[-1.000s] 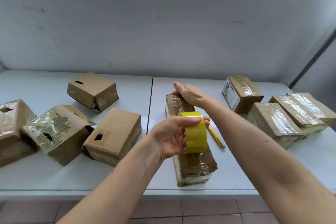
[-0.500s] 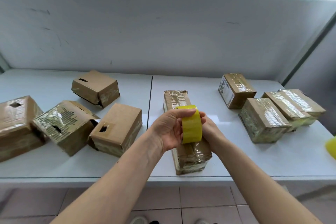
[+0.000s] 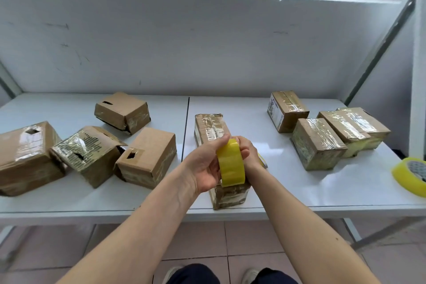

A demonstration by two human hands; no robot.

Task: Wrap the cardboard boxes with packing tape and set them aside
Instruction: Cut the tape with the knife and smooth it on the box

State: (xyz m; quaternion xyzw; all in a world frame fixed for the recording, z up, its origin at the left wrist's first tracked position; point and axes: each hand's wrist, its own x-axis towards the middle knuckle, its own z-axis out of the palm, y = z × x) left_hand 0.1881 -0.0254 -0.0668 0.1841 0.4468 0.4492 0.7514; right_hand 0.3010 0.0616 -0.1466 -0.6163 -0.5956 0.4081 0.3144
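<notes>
Yellow tape roll (image 3: 231, 163) now gripped by both hands, right hand (image 3: 247, 152) joining.

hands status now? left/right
Left hand: grips the yellow tape roll.
Right hand: fingers curled on the same roll's far side.

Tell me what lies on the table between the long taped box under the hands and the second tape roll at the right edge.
Head view: bare white table lies between the long box and spare roll; taped boxes sit farther back.
</notes>
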